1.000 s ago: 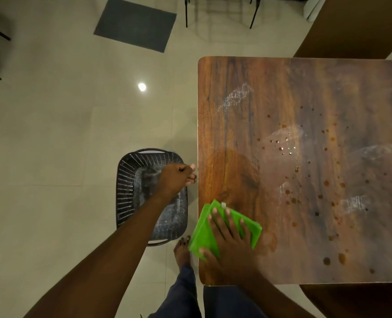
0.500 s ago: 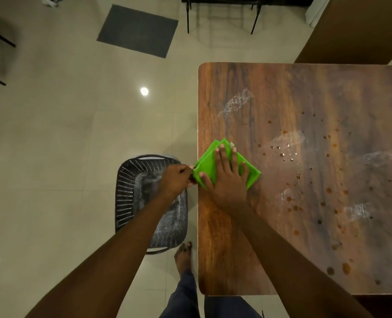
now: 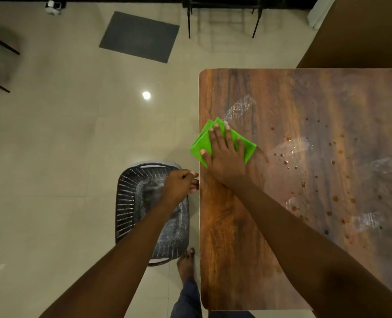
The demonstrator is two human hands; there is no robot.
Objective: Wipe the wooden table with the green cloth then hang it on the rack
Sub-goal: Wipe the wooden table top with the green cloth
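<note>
The right hand (image 3: 225,154) lies flat on the folded green cloth (image 3: 222,143), fingers spread, pressing it down rather than gripping it. The cloth sits at the left edge of the wooden counter (image 3: 270,226), one corner overhanging the edge. The left hand (image 3: 181,184) hovers beside that edge above a dark slotted basket (image 3: 130,207) on the floor; its fingers are curled, but whether it holds anything cannot be told from this angle.

Wiping looks far from done: brown spots (image 3: 335,198), water drops (image 3: 287,160) and chalky smears (image 3: 238,109) cover the middle and right of the counter.

Risks from here: with only a flat palm on it, the cloth could slide off the edge and drop to the floor or into the basket. A sweep towards the edge could also push dirt onto the floor if the left hand misses it. The rack may be the dark frame (image 3: 222,17) at the top; that is uncertain.
</note>
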